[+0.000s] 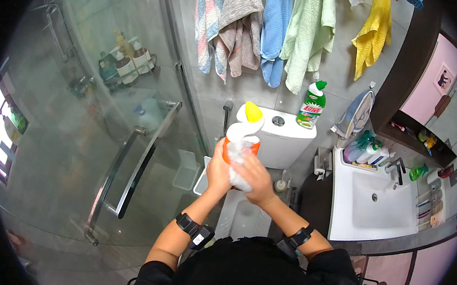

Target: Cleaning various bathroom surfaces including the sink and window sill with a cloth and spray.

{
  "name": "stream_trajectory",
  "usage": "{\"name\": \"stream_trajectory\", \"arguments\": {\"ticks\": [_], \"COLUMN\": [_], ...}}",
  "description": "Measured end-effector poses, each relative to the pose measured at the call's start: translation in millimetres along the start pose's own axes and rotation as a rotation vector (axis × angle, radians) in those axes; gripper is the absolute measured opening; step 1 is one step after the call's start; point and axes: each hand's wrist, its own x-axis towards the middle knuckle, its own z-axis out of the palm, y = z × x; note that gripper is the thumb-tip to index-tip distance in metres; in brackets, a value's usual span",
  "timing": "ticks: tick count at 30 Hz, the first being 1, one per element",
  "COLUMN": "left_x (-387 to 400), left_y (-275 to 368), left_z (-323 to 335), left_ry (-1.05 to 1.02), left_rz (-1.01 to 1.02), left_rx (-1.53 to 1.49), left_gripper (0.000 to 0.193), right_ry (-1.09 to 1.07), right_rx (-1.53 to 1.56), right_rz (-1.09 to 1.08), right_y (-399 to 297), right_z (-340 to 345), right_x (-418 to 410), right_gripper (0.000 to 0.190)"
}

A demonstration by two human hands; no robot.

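Note:
My left hand point(218, 171) is wrapped around the left side of an orange-red plastic bottle point(237, 131) with a white neck and a yellow cap point(253, 111). A white and grey cloth or wipe point(237, 156) lies against the bottle's front, and my right hand point(257, 181), slightly blurred, presses it there. Both hands are above the squat toilet pan point(246, 215), in front of the white cistern point(280, 146). On the cistern's right end stands a green bottle of toilet cleaner point(311, 106), upright with its green cap on.
To the left is a glass shower door point(181, 139) with a long metal handle point(141, 168). At right, a white washbasin point(383, 209) holds bottles point(367, 152) on its back corner. Towels point(275, 38) hang above the cistern, and a toilet brush point(281, 184) stands beside the pan.

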Motion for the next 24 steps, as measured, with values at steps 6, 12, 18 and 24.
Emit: {"name": "stream_trajectory", "arguments": {"ticks": [6,12,18,24], "left_x": [-3.0,-1.6,0.2,0.8], "left_y": [1.3,6.3,10.6,5.5], "left_z": [2.5,1.7,5.2,4.4], "left_ry": [-0.130,-0.145,-0.053,-0.094], "left_rz": [0.088,0.096,0.107,0.045], "left_rx": [-0.094,-0.095,0.188,0.216], "left_gripper": [0.085,0.071,0.066,0.059], "right_ry": [0.288,0.241,0.227,0.209], "right_rx": [0.267,-0.164,-0.371,-0.286], "right_rz": [0.407,0.185,0.156,0.056], "right_y": [22.5,4.3,-1.6,-1.8], "right_z": [-21.5,-20.2,-11.6,-15.4], "right_x": [29.8,39.5,31.2,23.5], "right_gripper": [0.028,0.032,0.030,0.031]}}
